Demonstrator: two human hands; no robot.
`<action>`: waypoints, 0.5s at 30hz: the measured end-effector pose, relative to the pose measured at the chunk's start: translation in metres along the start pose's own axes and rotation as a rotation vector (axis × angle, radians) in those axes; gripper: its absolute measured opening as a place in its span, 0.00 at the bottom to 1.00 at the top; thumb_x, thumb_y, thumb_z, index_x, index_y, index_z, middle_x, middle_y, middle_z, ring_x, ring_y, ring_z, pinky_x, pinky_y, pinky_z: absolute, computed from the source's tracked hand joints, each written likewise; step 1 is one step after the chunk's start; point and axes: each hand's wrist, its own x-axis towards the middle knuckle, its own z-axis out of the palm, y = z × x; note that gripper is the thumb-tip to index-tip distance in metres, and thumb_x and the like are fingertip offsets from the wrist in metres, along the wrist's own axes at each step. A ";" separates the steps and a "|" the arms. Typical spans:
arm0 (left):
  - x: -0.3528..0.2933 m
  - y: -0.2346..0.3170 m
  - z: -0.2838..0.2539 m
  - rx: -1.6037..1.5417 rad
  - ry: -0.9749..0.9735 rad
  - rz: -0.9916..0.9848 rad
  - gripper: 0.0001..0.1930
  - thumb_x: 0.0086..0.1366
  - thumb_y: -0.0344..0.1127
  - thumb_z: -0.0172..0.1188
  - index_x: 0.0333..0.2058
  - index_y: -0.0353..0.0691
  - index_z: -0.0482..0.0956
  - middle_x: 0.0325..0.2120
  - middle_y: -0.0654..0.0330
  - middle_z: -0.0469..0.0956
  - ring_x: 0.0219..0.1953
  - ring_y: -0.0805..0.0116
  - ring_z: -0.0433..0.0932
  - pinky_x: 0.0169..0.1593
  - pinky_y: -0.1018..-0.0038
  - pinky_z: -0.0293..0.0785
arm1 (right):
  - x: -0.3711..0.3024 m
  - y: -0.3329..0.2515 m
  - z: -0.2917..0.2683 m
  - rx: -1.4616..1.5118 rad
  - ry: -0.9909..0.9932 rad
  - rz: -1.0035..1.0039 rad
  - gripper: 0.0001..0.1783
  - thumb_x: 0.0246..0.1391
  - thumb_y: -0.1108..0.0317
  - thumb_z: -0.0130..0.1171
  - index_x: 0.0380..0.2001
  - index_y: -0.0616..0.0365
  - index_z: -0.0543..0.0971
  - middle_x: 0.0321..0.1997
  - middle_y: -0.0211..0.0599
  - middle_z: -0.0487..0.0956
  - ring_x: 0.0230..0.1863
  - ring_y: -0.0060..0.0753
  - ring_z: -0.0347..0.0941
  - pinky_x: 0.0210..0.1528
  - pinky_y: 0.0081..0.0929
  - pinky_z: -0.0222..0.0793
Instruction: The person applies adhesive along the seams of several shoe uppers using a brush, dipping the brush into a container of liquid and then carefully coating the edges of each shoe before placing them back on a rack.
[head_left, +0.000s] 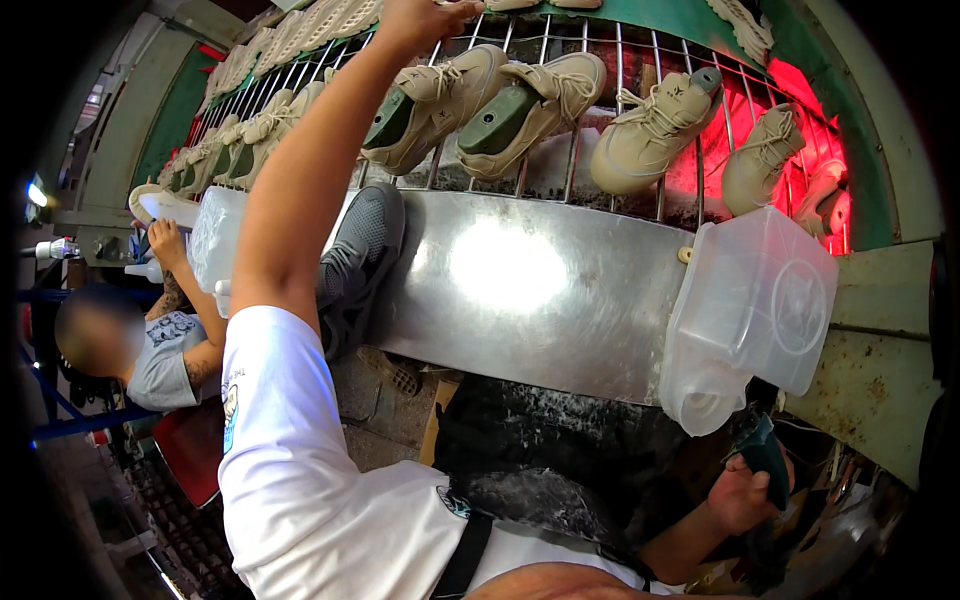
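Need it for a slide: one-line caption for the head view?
Left hand at the barred rack of beige shoes, right hand gripping a dark green piece, metal worktop between.

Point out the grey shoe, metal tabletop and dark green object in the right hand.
Grey shoe [368, 238]: head view, on its upper.
Metal tabletop [540, 325]: head view, its bare surface.
Dark green object [767, 460]: head view, its side.

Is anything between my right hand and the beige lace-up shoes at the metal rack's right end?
Yes: in this view, the translucent plastic bin at the right of the shiny steel plate stands between your right hand and those beige shoes.
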 end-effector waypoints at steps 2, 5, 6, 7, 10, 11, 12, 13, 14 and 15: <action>0.006 -0.018 -0.015 0.406 -0.037 0.259 0.26 0.56 0.46 0.72 0.48 0.33 0.83 0.38 0.45 0.85 0.41 0.57 0.84 0.42 0.68 0.78 | 0.000 0.004 -0.003 0.040 -0.006 -0.008 0.26 0.59 0.50 0.58 0.29 0.70 0.78 0.22 0.44 0.75 0.21 0.33 0.70 0.23 0.28 0.64; -0.027 -0.009 -0.027 0.937 -0.408 0.194 0.35 0.51 0.47 0.73 0.57 0.37 0.78 0.54 0.44 0.79 0.56 0.46 0.77 0.61 0.61 0.72 | 0.001 0.003 -0.006 0.100 0.007 0.018 0.26 0.59 0.53 0.59 0.41 0.73 0.77 0.23 0.46 0.76 0.22 0.33 0.70 0.24 0.28 0.66; -0.043 -0.025 -0.028 0.979 -0.387 0.302 0.39 0.53 0.50 0.74 0.60 0.36 0.74 0.49 0.42 0.81 0.52 0.44 0.79 0.58 0.59 0.74 | 0.000 -0.005 -0.004 0.095 0.044 0.047 0.28 0.59 0.54 0.60 0.46 0.74 0.75 0.24 0.47 0.76 0.22 0.34 0.70 0.24 0.29 0.67; -0.064 -0.036 -0.039 1.032 -0.349 0.404 0.43 0.55 0.52 0.75 0.63 0.34 0.69 0.43 0.40 0.82 0.48 0.43 0.82 0.56 0.56 0.77 | -0.002 -0.009 -0.003 0.109 0.079 0.072 0.30 0.59 0.55 0.60 0.51 0.75 0.74 0.24 0.48 0.77 0.22 0.34 0.70 0.24 0.29 0.67; -0.174 0.004 -0.063 1.176 -0.581 0.134 0.51 0.50 0.57 0.77 0.66 0.35 0.65 0.39 0.40 0.83 0.46 0.42 0.82 0.53 0.55 0.77 | 0.002 0.013 -0.035 0.202 -0.184 -0.035 0.31 0.62 0.59 0.62 0.60 0.72 0.69 0.41 0.64 0.79 0.23 0.37 0.73 0.23 0.30 0.71; -0.198 0.000 -0.069 1.150 -0.603 0.034 0.52 0.49 0.57 0.77 0.67 0.36 0.64 0.37 0.40 0.83 0.45 0.42 0.82 0.52 0.55 0.77 | 0.004 0.007 -0.038 0.195 -0.210 -0.075 0.30 0.62 0.59 0.62 0.60 0.71 0.70 0.45 0.67 0.79 0.23 0.38 0.74 0.24 0.30 0.72; -0.224 -0.016 -0.075 1.104 -0.587 -0.014 0.54 0.49 0.57 0.78 0.68 0.38 0.62 0.36 0.41 0.82 0.45 0.42 0.82 0.51 0.55 0.77 | 0.005 0.010 -0.040 0.236 -0.232 -0.089 0.29 0.62 0.60 0.62 0.59 0.70 0.71 0.47 0.68 0.78 0.24 0.38 0.75 0.24 0.30 0.73; -0.249 -0.042 -0.075 1.057 -0.575 -0.050 0.55 0.48 0.56 0.79 0.70 0.41 0.60 0.36 0.41 0.82 0.45 0.43 0.82 0.51 0.56 0.76 | 0.003 0.016 -0.042 0.269 -0.247 -0.104 0.29 0.62 0.60 0.63 0.58 0.70 0.72 0.50 0.70 0.77 0.24 0.39 0.75 0.24 0.30 0.74; -0.274 -0.072 -0.072 1.013 -0.463 -0.065 0.55 0.46 0.53 0.79 0.70 0.42 0.61 0.40 0.41 0.82 0.47 0.44 0.81 0.52 0.56 0.76 | 0.003 0.025 -0.042 0.316 -0.252 -0.122 0.28 0.62 0.60 0.64 0.58 0.69 0.73 0.52 0.71 0.76 0.24 0.40 0.76 0.25 0.30 0.75; -0.287 -0.099 -0.064 0.952 -0.368 -0.060 0.55 0.45 0.50 0.79 0.70 0.43 0.61 0.44 0.41 0.81 0.50 0.44 0.81 0.54 0.57 0.76 | 0.005 0.020 -0.035 0.356 -0.257 -0.109 0.26 0.62 0.60 0.64 0.54 0.70 0.75 0.50 0.70 0.76 0.24 0.39 0.78 0.26 0.29 0.77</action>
